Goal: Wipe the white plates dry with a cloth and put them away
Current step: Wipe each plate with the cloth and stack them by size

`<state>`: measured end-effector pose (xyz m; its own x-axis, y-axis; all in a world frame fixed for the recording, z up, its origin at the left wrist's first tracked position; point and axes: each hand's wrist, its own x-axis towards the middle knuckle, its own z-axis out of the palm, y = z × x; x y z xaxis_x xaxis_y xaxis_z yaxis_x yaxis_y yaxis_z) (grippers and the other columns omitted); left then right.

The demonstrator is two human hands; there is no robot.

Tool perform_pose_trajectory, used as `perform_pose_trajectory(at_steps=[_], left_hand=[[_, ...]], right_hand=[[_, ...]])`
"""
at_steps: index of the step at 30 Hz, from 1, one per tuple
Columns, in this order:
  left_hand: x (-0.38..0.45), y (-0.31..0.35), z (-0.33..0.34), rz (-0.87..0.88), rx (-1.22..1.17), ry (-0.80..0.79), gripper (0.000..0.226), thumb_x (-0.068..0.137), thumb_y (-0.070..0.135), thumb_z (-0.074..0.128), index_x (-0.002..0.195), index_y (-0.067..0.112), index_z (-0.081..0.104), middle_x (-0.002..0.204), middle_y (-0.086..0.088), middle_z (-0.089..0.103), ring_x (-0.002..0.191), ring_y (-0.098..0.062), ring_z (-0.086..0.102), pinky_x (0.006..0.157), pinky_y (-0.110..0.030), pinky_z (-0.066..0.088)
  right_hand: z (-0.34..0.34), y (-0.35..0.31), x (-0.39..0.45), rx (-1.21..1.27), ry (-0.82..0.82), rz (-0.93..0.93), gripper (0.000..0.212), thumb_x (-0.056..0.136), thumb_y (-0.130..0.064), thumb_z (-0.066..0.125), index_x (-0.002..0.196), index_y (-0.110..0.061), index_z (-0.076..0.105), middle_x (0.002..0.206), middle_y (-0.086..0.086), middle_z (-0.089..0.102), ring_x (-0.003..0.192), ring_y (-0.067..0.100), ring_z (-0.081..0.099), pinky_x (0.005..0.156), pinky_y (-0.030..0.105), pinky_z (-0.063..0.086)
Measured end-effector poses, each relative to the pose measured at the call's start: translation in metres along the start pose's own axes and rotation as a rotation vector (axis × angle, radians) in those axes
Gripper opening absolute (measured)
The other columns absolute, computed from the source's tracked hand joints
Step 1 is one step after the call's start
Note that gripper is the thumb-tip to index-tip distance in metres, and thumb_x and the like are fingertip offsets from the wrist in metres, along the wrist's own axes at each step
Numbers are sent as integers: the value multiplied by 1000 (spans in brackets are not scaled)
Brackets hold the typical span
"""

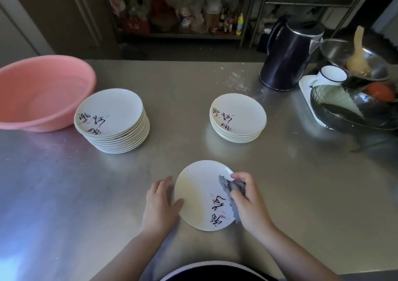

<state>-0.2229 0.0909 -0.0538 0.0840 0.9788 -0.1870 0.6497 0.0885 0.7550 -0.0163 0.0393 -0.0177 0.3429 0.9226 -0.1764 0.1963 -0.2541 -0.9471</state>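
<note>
Plate [201, 194], white with black brush lettering, lies flat near the front edge of the steel tabletop [301, 194], right in front of me, where both my hands reach it without stretching. My left hand [160, 205] steadies it from the left: the fingers are curved against the rim on the far side and the thumb lies over the near-left rim, a light hold that I judge keeps the plate from sliding or spinning under the cloth. My right hand [247, 198] is curled around a bunched grey cloth [232, 192], pressing it onto the right side of the plate's face, beside the lettering; a strip of cloth hangs down past the rim toward me. Two stacks of matching plates stand farther back, well apart from each other. The taller stack [112, 119] is toward the left, just beside a pink basin [43, 93] at the left edge, so I take these as the plates waiting to be dried. The shorter stack [238, 118] is toward the right and is probably the finished pile, though I cannot tell wet from dry by looking. A dark kettle [288, 54] stands at the back right, and beside it, at the right edge, sits a cluster of metal bowls [353, 112] and a white mug [332, 75].
</note>
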Motion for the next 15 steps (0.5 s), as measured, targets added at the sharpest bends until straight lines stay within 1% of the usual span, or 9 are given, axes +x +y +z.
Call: perform_pose_trajectory(at_steps=[1, 2, 3, 5, 7, 9, 11, 15], left_hand=[[3, 1, -1, 18, 5, -29, 66, 74, 7, 80, 135, 13, 55, 122, 5, 50, 114, -25, 52, 97, -43, 47], [6, 3, -1, 33, 15, -61, 65, 74, 8, 80, 134, 15, 56, 120, 7, 51, 111, -25, 54, 94, -42, 49], [9, 3, -1, 52, 23, -87, 64, 74, 9, 79, 133, 17, 57, 120, 7, 54, 108, -26, 56, 91, -42, 50], [13, 2, 0, 61, 57, -110, 60, 75, 11, 77, 131, 20, 58, 120, 1, 61, 105, -27, 58, 89, -39, 50], [14, 0, 1, 56, 73, -96, 57, 76, 10, 74, 131, 22, 59, 117, 1, 64, 107, -25, 58, 89, -37, 50], [14, -2, 2, 53, 75, -96, 58, 77, 12, 71, 132, 25, 59, 113, 4, 63, 104, -22, 59, 88, -37, 52], [14, -3, 2, 49, 73, -112, 58, 79, 14, 69, 134, 28, 58, 107, 8, 61, 98, -18, 60, 85, -36, 53], [15, -3, 5, 32, 40, -108, 57, 79, 11, 70, 133, 26, 59, 100, 8, 59, 85, -15, 60, 80, -28, 50]], right_hand=[[5, 2, 4, -77, -29, -29, 25, 90, -5, 55, 106, -23, 51, 110, -2, 54, 100, 9, 54, 74, 5, 40], [9, 2, 8, -167, -45, -68, 28, 87, -9, 59, 108, -25, 51, 115, -5, 52, 108, 8, 51, 81, 5, 37], [13, 2, 13, -247, -68, -117, 31, 84, -12, 64, 110, -25, 52, 116, -8, 50, 112, 7, 47, 86, 6, 34], [20, 4, 19, -399, -147, -195, 33, 81, -23, 71, 111, -22, 58, 115, -13, 48, 113, 6, 43, 92, 9, 29], [23, 6, 19, -543, -260, -203, 40, 85, -35, 70, 121, -22, 58, 121, -15, 44, 118, 4, 37, 94, 9, 25], [20, 9, 16, -661, -345, -172, 43, 92, -36, 61, 133, -25, 52, 132, -18, 39, 127, 2, 32, 96, 11, 25], [15, 12, 15, -744, -343, -189, 42, 95, -30, 56, 137, -26, 51, 139, -18, 40, 132, 5, 34, 99, 15, 30], [19, 9, 25, -812, -230, -163, 42, 93, -27, 58, 134, -26, 49, 137, -13, 50, 127, 12, 42, 97, 23, 35]])
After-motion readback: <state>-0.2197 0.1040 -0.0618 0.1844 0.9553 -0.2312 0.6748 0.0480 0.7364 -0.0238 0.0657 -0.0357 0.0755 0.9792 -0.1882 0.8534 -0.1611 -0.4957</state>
